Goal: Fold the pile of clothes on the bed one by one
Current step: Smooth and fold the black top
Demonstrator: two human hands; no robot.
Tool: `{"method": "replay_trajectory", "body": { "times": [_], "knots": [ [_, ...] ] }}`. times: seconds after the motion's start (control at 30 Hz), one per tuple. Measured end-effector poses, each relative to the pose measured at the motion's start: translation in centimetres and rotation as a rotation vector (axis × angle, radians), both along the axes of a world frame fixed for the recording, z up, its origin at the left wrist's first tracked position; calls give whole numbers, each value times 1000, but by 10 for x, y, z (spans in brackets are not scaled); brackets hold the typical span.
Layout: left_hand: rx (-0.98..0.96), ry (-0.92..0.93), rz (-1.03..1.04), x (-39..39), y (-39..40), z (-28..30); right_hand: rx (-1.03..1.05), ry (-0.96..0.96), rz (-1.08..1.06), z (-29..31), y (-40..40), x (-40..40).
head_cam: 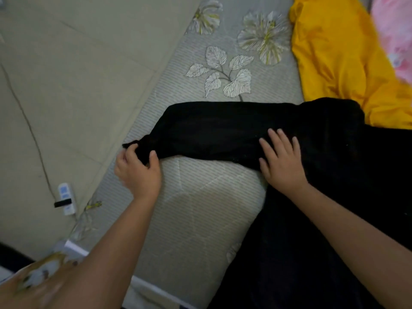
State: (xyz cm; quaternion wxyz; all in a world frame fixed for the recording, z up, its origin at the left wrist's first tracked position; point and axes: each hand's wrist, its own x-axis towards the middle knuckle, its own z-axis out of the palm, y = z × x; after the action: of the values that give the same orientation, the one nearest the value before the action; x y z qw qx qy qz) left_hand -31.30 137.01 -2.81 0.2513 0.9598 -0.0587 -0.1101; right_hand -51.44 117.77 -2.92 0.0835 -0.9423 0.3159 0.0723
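A person's left hand (138,168) pinches the cuff of a soft black knit garment (223,130) spread across the grey floral-print bed (200,197), while the flat, open-fingered right hand (282,157) presses it down. A crumpled yellow cloth (334,59) lies beyond, apparently still unfolded; folding looks barely begun.

A plain black garment (234,128) crosses the middle of the frame. The bed cover (200,197) beneath is grey with fine stripes and white-and-yellow flower and leaf prints. At upper right lie a mustard-yellow cloth (334,59) and a pink fabric (396,30). The floor (66,74) at left is beige, with a white-and-blue remote (66,198).
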Motion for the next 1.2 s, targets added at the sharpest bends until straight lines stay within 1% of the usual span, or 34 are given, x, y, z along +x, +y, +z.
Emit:
{"method": "replay_trajectory", "body": {
  "times": [0.07, 0.1, 0.13, 0.2, 0.3, 0.37, 0.47, 0.53, 0.63, 0.7, 0.77, 0.87, 0.93, 0.97, 1.0, 1.03, 1.1, 1.17, 1.2],
  "knots": [
    [-86, 173, 349, -6, 5, 0, 86, 41, -34, -8, 35, -19],
    [-159, 292, 478, -7, 7, -2, 142, 59, -79, -11, 47, -28],
    [-242, 394, 558, -3, 7, -3, 192, 65, -135, -15, 56, -37],
    [-363, 497, 605, 9, 4, -5, 301, 24, -251, -21, 66, -48],
    [-391, 457, 534, 27, -7, -2, 422, -112, -338, -21, 74, -57],
    [-431, 421, 462, 26, -19, 7, 436, -117, -346, -18, 77, -68],
    [-561, 449, 246, -3, -48, 30, 410, -76, -421, -13, 71, -92],
    [-680, 536, 130, -39, -71, 49, 403, -35, -470, -8, 64, -114],
    [-827, 644, -18, -96, -106, 74, 436, -110, -601, 11, 52, -155],
    [-833, 633, -166, -136, -133, 87, 412, -186, -709, 29, 46, -189],
    [-806, 551, -385, -179, -158, 100, 362, -261, -824, 47, 44, -230],
    [-693, 358, -912, -253, -177, 111, 291, -331, -962, 65, 49, -299],
    [-591, 164, -1261, -300, -177, 113, 312, -359, -1065, 69, 57, -342],
    [-580, 62, -1343, -320, -175, 113, 327, -369, -1112, 69, 61, -361],
    [-615, 1, -1337, -335, -174, 114, 332, -375, -1154, 68, 65, -377],
    [-679, -6, -1251, -347, -174, 116, 337, -382, -1191, 66, 69, -391],
    [-804, 70, -925, -359, -177, 123, 355, -412, -1246, 62, 76, -414],
    [-852, 109, -589, -358, -185, 131, 367, -456, -1279, 58, 82, -429],
    [-857, 124, -459, -354, -191, 136, 375, -479, -1290, 57, 84, -435]
  ]
}}
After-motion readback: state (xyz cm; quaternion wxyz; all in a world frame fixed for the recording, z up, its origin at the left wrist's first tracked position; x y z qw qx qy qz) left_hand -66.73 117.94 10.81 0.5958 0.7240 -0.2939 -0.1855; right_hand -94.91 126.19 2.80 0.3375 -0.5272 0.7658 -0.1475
